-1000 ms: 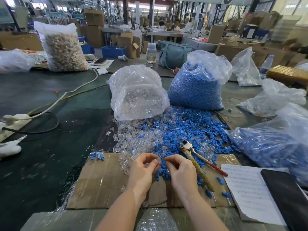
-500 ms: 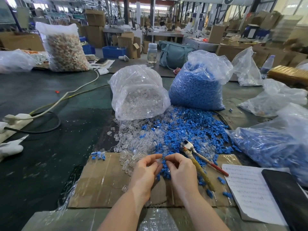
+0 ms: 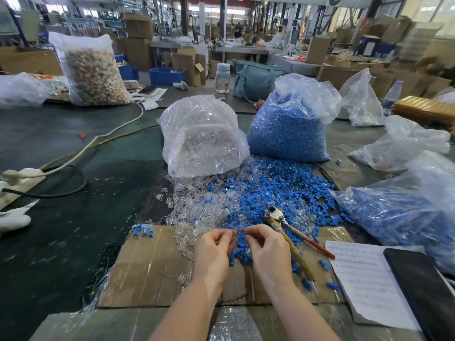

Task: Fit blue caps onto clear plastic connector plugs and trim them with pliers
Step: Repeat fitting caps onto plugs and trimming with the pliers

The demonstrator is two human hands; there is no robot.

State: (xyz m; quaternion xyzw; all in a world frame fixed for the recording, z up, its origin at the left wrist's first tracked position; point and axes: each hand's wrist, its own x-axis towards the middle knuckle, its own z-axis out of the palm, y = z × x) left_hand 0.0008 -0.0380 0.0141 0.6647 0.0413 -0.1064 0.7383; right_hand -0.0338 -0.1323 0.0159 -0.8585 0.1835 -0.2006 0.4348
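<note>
My left hand [image 3: 214,252] and my right hand [image 3: 268,249] meet fingertip to fingertip over the near edge of the parts heap. Their fingers are curled and pinch a small piece between them; it is too small to tell whether it is a plug, a cap or both. Loose clear plugs [image 3: 194,207] lie on the left of the heap, loose blue caps [image 3: 278,193] on the right. The pliers [image 3: 290,237] lie on the cardboard just right of my right hand, jaws pointing away. A few capped pieces [image 3: 142,230] sit at the cardboard's left corner.
A bag of clear plugs [image 3: 202,139] and a bag of blue caps [image 3: 288,126] stand behind the heap. Another bag of blue parts [image 3: 398,212] lies at right. A paper sheet [image 3: 364,274] and dark phone [image 3: 423,289] are near right. Cables [image 3: 73,156] cross the left.
Both hands stay together at the heap's near edge; the fingertips have shifted slightly as they work the small piece. The pliers have not moved.
</note>
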